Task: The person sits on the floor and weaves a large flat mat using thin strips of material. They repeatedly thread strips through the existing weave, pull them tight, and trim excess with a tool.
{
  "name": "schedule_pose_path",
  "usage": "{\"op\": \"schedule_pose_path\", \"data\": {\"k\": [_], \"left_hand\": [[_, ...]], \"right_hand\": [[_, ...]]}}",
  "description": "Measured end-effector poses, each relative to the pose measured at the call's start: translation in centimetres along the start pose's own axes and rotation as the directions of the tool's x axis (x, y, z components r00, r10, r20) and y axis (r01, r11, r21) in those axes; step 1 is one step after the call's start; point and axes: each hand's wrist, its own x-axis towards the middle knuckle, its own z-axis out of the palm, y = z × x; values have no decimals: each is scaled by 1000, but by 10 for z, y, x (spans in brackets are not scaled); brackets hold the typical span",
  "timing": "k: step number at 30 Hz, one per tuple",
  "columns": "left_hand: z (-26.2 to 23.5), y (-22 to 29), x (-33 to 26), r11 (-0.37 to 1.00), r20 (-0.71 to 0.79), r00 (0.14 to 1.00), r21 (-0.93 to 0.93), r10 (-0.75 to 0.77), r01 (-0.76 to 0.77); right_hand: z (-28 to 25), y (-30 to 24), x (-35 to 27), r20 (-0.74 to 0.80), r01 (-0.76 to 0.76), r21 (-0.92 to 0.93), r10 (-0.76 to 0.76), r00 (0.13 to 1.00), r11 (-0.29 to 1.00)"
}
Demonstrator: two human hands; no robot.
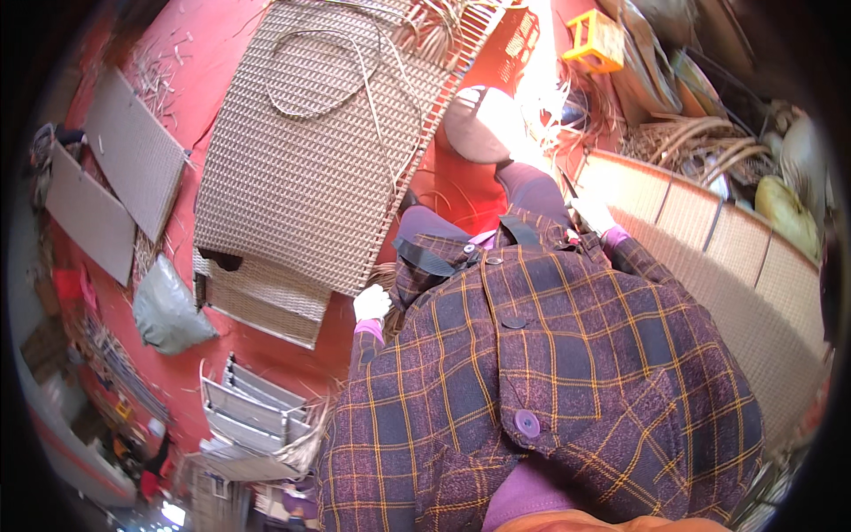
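My left hand (372, 304), in a white glove, is closed beside the lower right corner of a large woven wicker panel (301, 160). What its fingers hold, if anything, is hidden. On my right side, my gloved right hand (594, 215) is closed around a thin dark tool (568, 184) whose kind I cannot make out. A long loose strip (368, 80) lies coiled on the woven panel. Bare rods and loose strip ends show along the panel's far right edge. Between my knees and the panel, the red floor is partly visible.
A round stool (479, 133) stands ahead, by a red crate (523, 44) and a small yellow stool (596, 43). A long woven panel (691, 230) lies at right, with strip bundles (700, 146) behind. Flat boards (133, 151), a grey bag (168, 310) and metal frames (253, 408) sit at left.
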Motion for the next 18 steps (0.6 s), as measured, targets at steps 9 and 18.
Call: {"op": "schedule_pose_path", "data": {"k": [9,18], "left_hand": [[99,116,52,982,-161,969,-62,-185,177],[181,272,116,906,-271,918,232,-289,353]], "right_hand": [[-110,-4,146,283,90,12,-89,955,996],[-242,-38,232,282,-137,-36,141,949,990]]}}
